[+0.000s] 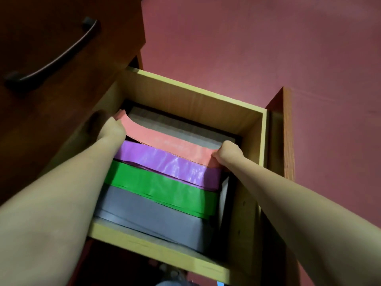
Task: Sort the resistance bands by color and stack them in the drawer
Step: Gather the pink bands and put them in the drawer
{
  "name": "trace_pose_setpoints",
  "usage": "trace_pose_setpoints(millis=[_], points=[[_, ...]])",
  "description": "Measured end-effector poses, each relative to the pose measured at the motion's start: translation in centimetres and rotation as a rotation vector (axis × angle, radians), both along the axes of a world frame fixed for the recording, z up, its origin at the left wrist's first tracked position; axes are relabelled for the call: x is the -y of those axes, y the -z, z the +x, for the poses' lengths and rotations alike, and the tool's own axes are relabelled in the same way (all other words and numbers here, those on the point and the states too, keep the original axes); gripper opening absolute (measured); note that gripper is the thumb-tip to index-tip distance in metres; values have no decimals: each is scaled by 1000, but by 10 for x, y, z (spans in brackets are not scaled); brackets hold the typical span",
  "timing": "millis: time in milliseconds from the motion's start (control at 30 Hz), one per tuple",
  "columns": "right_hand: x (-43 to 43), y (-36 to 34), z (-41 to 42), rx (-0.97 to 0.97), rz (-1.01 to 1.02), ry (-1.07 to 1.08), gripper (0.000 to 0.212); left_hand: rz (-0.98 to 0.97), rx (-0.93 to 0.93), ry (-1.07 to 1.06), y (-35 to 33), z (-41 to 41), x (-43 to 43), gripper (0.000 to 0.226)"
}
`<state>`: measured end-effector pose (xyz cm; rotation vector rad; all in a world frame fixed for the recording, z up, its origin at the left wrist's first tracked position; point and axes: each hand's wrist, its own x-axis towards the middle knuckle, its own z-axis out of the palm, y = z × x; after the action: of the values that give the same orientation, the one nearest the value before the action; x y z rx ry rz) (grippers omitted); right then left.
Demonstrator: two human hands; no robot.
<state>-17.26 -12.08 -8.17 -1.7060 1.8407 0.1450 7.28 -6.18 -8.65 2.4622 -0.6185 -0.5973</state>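
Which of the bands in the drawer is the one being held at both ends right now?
The salmon-pink band, farthest back: left hand and right hand pinch its ends. The purple, green and grey bands lie untouched.

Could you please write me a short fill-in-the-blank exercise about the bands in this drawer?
1. Both hands, left and right, grip the ends of the ____ band.
2. The band lying between the purple band and the grey band is ____.
3. The bands lie inside an open wooden ____.

Missing words: pink; green; drawer
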Motion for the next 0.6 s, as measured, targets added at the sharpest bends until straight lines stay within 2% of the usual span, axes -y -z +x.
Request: trace_pose_setpoints(millis=[167,267,333,467,533,600], points=[[-3,-11,0,-155,-31,-188,44,70,-13,39,-11,-6,5,49],[-1,-26,0,-219,-95,-316,40,48,15,38,-23,-13,6,49],[-4,-45,-1,-196,-174,-375,35,-33,21,79,-36,-27,5,48],[-20,-94,-11,82,-298,-356,33,-325,-49,260,-65,-72,4,41],[-22,-120,-18,304,-317,-255,24,-478,-98,307,-87,-99,5,36],[-33,-143,-41,437,-315,-143,20,-566,-171,372,-112,-141,-3,30]])
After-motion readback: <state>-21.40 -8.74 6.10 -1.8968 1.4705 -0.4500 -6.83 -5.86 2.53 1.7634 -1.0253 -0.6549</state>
